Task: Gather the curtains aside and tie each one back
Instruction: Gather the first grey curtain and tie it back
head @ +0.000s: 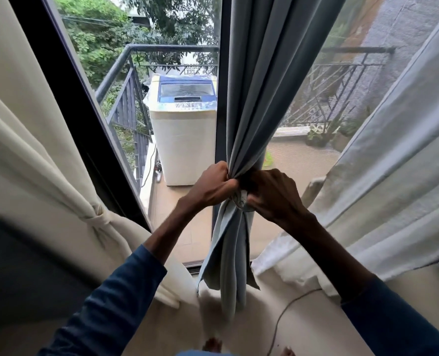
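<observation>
Grey curtain [254, 86], 12 o'clock: smooth matt cloth. Cream curtain [33, 150], 9 o'clock: matt woven cloth. Pale curtain [393, 176], 3 o'clock: thin, coarser cloth. Washing machine [185, 147]: dull plastic. Railing [126, 98]: dark metal.

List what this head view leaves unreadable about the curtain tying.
Head view: the whitish tie band around the grey fabric curtain; the left hand and right hand gripping it mostly cover it.
Head view: the curtains' tops; cut off by the upper edge.
Head view: whether the pale blue-white fabric curtain at right is tied; the right edge cuts it off.
</observation>
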The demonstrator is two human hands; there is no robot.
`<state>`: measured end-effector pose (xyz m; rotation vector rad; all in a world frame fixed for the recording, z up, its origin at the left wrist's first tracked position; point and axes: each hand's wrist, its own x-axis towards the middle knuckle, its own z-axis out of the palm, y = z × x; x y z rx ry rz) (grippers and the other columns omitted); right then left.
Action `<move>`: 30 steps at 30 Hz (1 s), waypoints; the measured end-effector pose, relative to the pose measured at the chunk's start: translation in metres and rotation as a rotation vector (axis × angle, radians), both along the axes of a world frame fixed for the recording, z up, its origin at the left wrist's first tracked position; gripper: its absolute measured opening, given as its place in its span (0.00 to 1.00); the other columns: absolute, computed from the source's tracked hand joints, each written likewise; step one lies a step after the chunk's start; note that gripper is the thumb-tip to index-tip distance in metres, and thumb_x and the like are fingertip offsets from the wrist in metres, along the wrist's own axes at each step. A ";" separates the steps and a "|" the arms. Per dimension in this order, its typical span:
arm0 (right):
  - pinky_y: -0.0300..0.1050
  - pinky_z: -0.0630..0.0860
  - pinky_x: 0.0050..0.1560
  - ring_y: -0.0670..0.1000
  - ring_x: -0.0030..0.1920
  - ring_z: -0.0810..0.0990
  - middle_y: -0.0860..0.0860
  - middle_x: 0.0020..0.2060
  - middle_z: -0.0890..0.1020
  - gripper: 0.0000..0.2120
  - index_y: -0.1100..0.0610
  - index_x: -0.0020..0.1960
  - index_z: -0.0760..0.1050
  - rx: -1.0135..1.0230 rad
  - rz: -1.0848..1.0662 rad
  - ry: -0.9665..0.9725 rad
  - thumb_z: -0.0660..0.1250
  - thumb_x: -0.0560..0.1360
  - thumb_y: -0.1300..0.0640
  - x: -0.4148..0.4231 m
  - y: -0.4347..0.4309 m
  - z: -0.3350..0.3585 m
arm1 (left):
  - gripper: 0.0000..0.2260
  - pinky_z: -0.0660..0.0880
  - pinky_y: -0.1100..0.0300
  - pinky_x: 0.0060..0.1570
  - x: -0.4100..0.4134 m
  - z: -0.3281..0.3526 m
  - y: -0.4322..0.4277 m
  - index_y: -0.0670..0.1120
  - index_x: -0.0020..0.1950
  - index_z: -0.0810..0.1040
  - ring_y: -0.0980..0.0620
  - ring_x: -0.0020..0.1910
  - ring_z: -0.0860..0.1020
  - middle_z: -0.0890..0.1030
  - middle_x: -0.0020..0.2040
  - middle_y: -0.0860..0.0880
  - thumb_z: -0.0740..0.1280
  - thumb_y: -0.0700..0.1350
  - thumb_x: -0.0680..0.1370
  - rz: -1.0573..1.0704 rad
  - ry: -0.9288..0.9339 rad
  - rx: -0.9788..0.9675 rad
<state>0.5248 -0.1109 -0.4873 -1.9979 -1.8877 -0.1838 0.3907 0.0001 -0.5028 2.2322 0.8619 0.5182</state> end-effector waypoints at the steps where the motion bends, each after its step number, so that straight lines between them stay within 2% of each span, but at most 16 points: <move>1: 0.48 0.65 0.38 0.66 0.46 0.80 0.60 0.46 0.82 0.19 0.55 0.54 0.79 -0.070 -0.003 -0.027 0.59 0.70 0.47 0.003 0.003 0.002 | 0.17 0.73 0.40 0.36 0.002 0.000 -0.003 0.30 0.39 0.70 0.37 0.33 0.72 0.74 0.36 0.30 0.60 0.46 0.66 0.005 0.015 0.029; 3: 0.49 0.65 0.41 0.67 0.52 0.79 0.62 0.52 0.80 0.17 0.59 0.58 0.77 -0.206 -0.005 0.004 0.65 0.73 0.51 0.008 0.013 0.007 | 0.16 0.73 0.42 0.35 0.005 0.000 -0.010 0.33 0.37 0.68 0.36 0.34 0.69 0.71 0.34 0.34 0.59 0.47 0.64 0.003 0.034 0.074; 5: 0.49 0.66 0.42 0.66 0.52 0.80 0.62 0.52 0.80 0.16 0.60 0.57 0.77 -0.300 -0.028 0.044 0.67 0.72 0.55 0.014 0.021 0.013 | 0.15 0.71 0.43 0.36 0.007 0.000 -0.014 0.35 0.35 0.67 0.42 0.33 0.66 0.68 0.32 0.40 0.59 0.48 0.64 0.027 0.045 0.084; 7: 0.48 0.68 0.41 0.66 0.52 0.80 0.61 0.50 0.82 0.16 0.59 0.58 0.76 -0.298 -0.056 0.028 0.68 0.71 0.56 0.013 0.022 0.015 | 0.16 0.74 0.43 0.39 0.008 -0.001 -0.011 0.35 0.38 0.70 0.41 0.34 0.71 0.72 0.34 0.39 0.59 0.49 0.65 0.070 0.064 0.062; 11: 0.50 0.79 0.39 0.56 0.43 0.85 0.50 0.42 0.87 0.11 0.45 0.53 0.83 0.095 -0.051 0.147 0.71 0.72 0.53 0.008 0.000 0.012 | 0.17 0.76 0.42 0.42 0.006 -0.002 0.004 0.34 0.41 0.75 0.37 0.40 0.77 0.78 0.39 0.36 0.62 0.50 0.71 0.130 0.046 0.030; 13: 0.50 0.79 0.37 0.55 0.41 0.85 0.47 0.43 0.87 0.08 0.45 0.51 0.83 0.158 0.027 0.115 0.70 0.72 0.53 0.006 -0.006 0.011 | 0.17 0.76 0.43 0.40 0.005 -0.002 0.006 0.35 0.39 0.74 0.39 0.38 0.77 0.78 0.38 0.37 0.65 0.51 0.73 0.129 0.047 0.042; 15: 0.51 0.78 0.36 0.59 0.41 0.84 0.49 0.44 0.86 0.10 0.46 0.51 0.82 0.093 0.112 0.005 0.68 0.72 0.56 0.006 -0.008 0.008 | 0.18 0.73 0.45 0.39 0.006 0.000 0.005 0.37 0.37 0.71 0.41 0.36 0.74 0.76 0.37 0.38 0.61 0.54 0.70 0.118 0.049 0.040; 18: 0.51 0.77 0.36 0.61 0.41 0.82 0.50 0.44 0.86 0.11 0.48 0.54 0.80 0.010 0.137 -0.071 0.62 0.75 0.52 0.011 -0.003 0.005 | 0.20 0.73 0.44 0.37 0.007 0.001 0.007 0.35 0.38 0.71 0.38 0.36 0.75 0.76 0.36 0.35 0.59 0.54 0.70 0.105 0.021 0.019; 20: 0.50 0.76 0.35 0.61 0.39 0.82 0.51 0.40 0.85 0.12 0.50 0.48 0.79 -0.029 0.144 -0.070 0.60 0.74 0.48 0.015 0.003 0.006 | 0.20 0.75 0.42 0.38 0.008 0.001 0.009 0.34 0.40 0.72 0.36 0.38 0.76 0.77 0.38 0.35 0.60 0.54 0.71 0.092 0.038 0.019; 23: 0.43 0.64 0.29 0.58 0.35 0.80 0.52 0.34 0.83 0.17 0.53 0.41 0.76 -0.123 0.143 -0.081 0.57 0.72 0.41 0.016 0.014 0.010 | 0.19 0.76 0.43 0.43 0.011 0.000 0.009 0.37 0.43 0.72 0.37 0.41 0.76 0.77 0.41 0.38 0.59 0.54 0.70 0.100 0.128 0.051; 24: 0.42 0.63 0.28 0.56 0.32 0.79 0.52 0.32 0.82 0.18 0.53 0.40 0.76 -0.161 0.131 -0.052 0.56 0.71 0.39 0.018 0.018 0.013 | 0.19 0.76 0.44 0.43 0.012 0.000 0.008 0.38 0.43 0.72 0.38 0.42 0.76 0.77 0.42 0.39 0.58 0.54 0.69 0.105 0.146 0.058; 27: 0.40 0.75 0.29 0.46 0.23 0.81 0.49 0.28 0.83 0.12 0.48 0.39 0.76 -0.428 0.142 0.097 0.60 0.69 0.41 0.022 0.027 0.022 | 0.15 0.74 0.48 0.40 0.014 0.000 0.003 0.40 0.41 0.70 0.38 0.41 0.75 0.77 0.40 0.40 0.57 0.51 0.66 0.119 0.169 0.071; 29: 0.40 0.78 0.30 0.47 0.22 0.82 0.48 0.30 0.84 0.06 0.45 0.37 0.75 -0.624 0.173 0.144 0.64 0.72 0.48 0.021 0.030 0.019 | 0.14 0.74 0.49 0.38 0.015 -0.001 -0.001 0.40 0.40 0.70 0.38 0.40 0.76 0.77 0.39 0.41 0.59 0.51 0.66 0.114 0.183 0.092; 30: 0.40 0.77 0.28 0.49 0.23 0.82 0.49 0.31 0.84 0.08 0.46 0.36 0.75 -0.669 0.180 0.174 0.64 0.74 0.50 0.020 0.030 0.017 | 0.13 0.73 0.50 0.37 0.016 -0.001 -0.003 0.41 0.40 0.70 0.38 0.39 0.75 0.76 0.39 0.42 0.60 0.51 0.67 0.113 0.192 0.108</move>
